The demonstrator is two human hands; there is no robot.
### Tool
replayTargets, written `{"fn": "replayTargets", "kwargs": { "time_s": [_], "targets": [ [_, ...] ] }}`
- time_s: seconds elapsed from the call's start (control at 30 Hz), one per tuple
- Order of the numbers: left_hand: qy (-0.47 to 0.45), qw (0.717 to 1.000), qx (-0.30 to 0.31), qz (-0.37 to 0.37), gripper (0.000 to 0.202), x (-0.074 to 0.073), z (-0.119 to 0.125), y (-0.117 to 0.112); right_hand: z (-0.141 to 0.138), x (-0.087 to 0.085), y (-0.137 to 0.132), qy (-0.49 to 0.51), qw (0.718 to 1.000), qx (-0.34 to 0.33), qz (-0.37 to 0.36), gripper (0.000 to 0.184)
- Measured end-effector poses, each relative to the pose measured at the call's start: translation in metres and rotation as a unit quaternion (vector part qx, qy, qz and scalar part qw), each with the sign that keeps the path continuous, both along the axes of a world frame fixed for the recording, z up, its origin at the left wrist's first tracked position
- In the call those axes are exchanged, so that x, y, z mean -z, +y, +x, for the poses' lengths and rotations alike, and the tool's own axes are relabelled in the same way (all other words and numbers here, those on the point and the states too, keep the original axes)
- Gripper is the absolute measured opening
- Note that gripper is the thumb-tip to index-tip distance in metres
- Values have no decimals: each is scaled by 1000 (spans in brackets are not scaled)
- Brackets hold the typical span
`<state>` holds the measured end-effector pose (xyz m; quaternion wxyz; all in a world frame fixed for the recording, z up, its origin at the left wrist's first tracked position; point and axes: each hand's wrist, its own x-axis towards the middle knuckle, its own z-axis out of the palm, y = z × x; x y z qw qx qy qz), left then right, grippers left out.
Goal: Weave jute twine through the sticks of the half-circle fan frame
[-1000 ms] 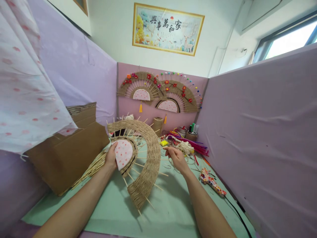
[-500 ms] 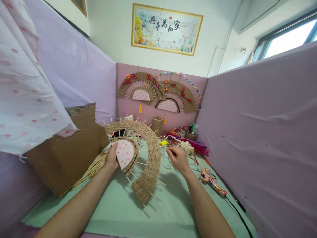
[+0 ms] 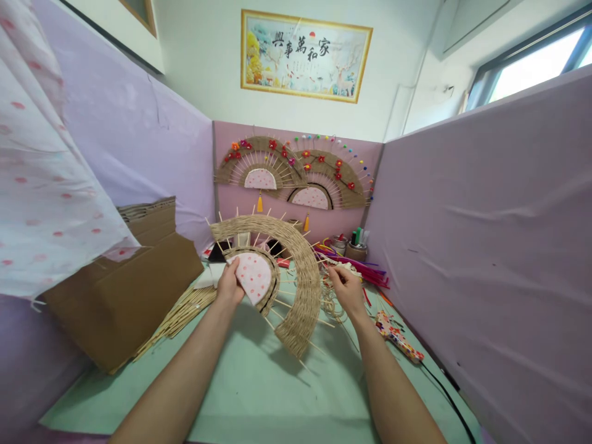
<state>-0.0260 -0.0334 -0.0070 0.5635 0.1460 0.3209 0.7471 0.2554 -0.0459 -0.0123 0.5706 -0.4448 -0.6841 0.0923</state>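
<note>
A half-round woven fan (image 3: 303,277) of twine on thin wooden sticks is held up over the table, tilted with its arc to the right. My left hand (image 3: 230,283) grips it at the pink-dotted white cloth centre (image 3: 254,275), thumb on the front. Close to the fan's right rim is my right hand (image 3: 346,288), its thumb and forefinger pinched together. Whatever lies between those fingertips is too small to make out. Behind this hand lies a loose tangle of pale twine (image 3: 330,302).
A patterned glue gun (image 3: 398,338) with a black cord lies at right. Thin sticks (image 3: 182,314) lie beside a cardboard box (image 3: 124,296) at left. Purple pipe cleaners (image 3: 365,271) and a pen pot (image 3: 357,250) stand behind. Two decorated fans (image 3: 324,161) hang on the back panel.
My left hand has carried the fan to the right and slightly up. My right hand has shifted a little to the right, still pinched. The view has turned slightly.
</note>
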Motion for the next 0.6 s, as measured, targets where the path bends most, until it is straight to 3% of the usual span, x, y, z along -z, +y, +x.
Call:
{"fn": "replayTargets", "kwargs": {
  "time_s": [0.2, 0.4, 0.6],
  "targets": [
    [-3, 996, -79, 32, 9, 26, 2, -1, -1, 9, 3, -101, 994, 27, 41, 29],
    [-27, 992, -114, 40, 6, 26, 1, 2, -2, 11, 2, -127, 988, 55, 70, 25],
    [-27, 985, -162, 52, 7, 26, -2, 2, -1, 5, -2, -80, 993, 68, 52, 24]
  ]
}}
